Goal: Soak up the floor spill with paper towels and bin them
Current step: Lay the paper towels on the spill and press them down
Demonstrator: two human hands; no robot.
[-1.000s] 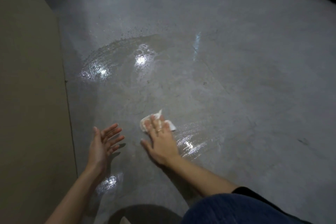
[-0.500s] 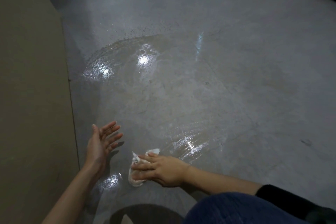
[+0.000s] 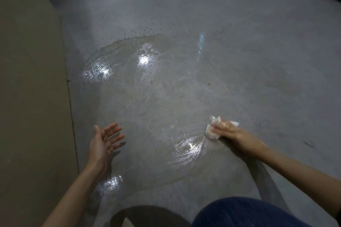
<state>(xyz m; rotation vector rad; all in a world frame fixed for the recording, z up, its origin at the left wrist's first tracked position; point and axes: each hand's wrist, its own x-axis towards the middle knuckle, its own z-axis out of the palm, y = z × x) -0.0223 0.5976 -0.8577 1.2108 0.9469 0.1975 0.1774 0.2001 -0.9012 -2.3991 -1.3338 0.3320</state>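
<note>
Pressed flat under my right hand (image 3: 230, 131), the wad of paper towel (image 3: 215, 127) sits on the floor (image 3: 258, 61) at the right edge of the wet patch; fingers lie over it, bearing down rather than clearly pinching, though motion blur hides the detail. Left hand (image 3: 103, 142) hangs just above the floor, palm turned up, fingers spread, holding nothing. Step in hand, as I judge it: wiping, mid-task. The spill (image 3: 147, 83) covers a broad patch, with bright wet streaks just left of the towel and more sheen far ahead. Next move calls for sweeping back left through the streaks; the wad looks small for this much liquid, so fresh towels are probably needed. No bin in view. Right arm reaches forward and outward, wrist low.
</note>
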